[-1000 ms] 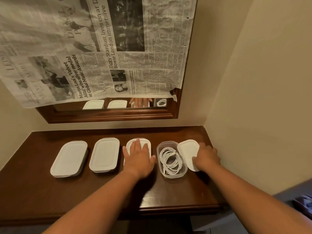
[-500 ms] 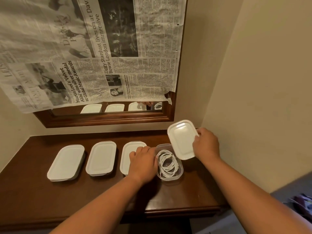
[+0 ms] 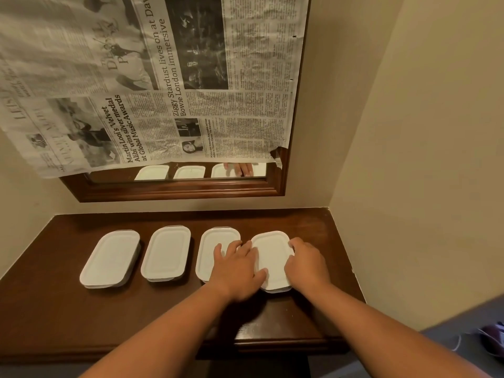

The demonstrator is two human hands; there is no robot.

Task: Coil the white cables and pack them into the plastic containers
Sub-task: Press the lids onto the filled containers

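Several plastic containers with white lids stand in a row on the dark wooden table (image 3: 313, 227). The rightmost container (image 3: 272, 255) now has its white lid on top, hiding the coiled white cable inside. My left hand (image 3: 237, 271) lies with spread fingers across the gap between the third container (image 3: 215, 241) and the rightmost lid, thumb on that lid's near left edge. My right hand (image 3: 306, 264) presses on the lid's right side, fingers bent over its edge. Two more lidded containers (image 3: 111, 257) (image 3: 166, 252) sit to the left.
A wood-framed mirror (image 3: 177, 189) covered with newspaper (image 3: 152, 85) hangs on the wall behind the table. A beige wall (image 3: 422, 159) bounds the table on the right. Bare table surface lies in front of the containers.
My right hand lifted the white lid from beside the open container and set it down on top, covering the cable. My left hand shifted right from the third lid toward the rightmost container.
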